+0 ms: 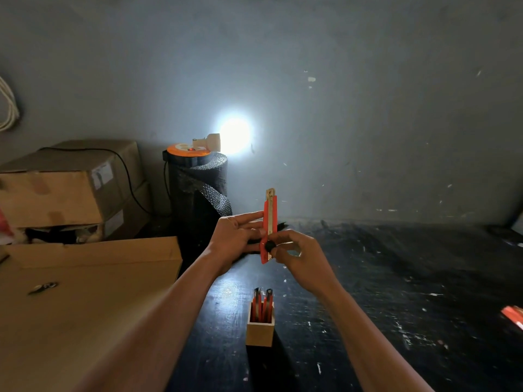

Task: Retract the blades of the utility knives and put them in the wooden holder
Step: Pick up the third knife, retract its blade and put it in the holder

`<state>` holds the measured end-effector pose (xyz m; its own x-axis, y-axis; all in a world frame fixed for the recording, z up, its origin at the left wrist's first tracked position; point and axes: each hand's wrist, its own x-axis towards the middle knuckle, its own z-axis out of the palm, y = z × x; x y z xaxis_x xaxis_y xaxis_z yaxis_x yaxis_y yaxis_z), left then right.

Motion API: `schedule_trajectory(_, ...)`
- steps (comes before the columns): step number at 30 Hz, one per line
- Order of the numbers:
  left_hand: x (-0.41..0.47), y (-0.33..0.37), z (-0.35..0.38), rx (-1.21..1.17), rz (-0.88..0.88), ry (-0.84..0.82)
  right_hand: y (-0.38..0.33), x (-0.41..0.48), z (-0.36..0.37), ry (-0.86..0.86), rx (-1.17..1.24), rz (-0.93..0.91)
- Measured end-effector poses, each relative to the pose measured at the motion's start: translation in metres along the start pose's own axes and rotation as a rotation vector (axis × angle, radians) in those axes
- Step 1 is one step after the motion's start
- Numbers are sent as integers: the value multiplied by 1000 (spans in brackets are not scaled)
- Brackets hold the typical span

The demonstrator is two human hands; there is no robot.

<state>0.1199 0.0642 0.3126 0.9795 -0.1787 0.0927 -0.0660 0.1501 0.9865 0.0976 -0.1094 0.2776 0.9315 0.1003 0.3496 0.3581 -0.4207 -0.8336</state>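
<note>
I hold a red utility knife (269, 219) upright above the dark table, its metal tip pointing up. My left hand (236, 236) steadies the knife's body from the left with extended fingers. My right hand (297, 251) grips its lower part, the thumb at the black slider knob (269, 246). A short piece of blade shows at the top. Below my hands stands the small square wooden holder (260, 332), with two red knives (263, 305) standing in it. Another red knife (513, 315) lies at the table's right edge, partly cut off.
A large cardboard box (85, 278) lies to the left, stacked cartons (56, 190) behind it. A black bubble-wrap roll (201, 188) carries an orange cable reel and a bright lamp (233, 135) by the wall. The black table (396, 278) is paint-flecked.
</note>
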Motion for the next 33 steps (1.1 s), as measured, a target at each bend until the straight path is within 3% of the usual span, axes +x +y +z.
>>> schedule_trajectory(27,8,-15,-4,28,16,38,10,3,3,-15,81,-2)
schedule_trajectory(33,2,-28,-11,32,-12,-7,10,14,-4,80,208,71)
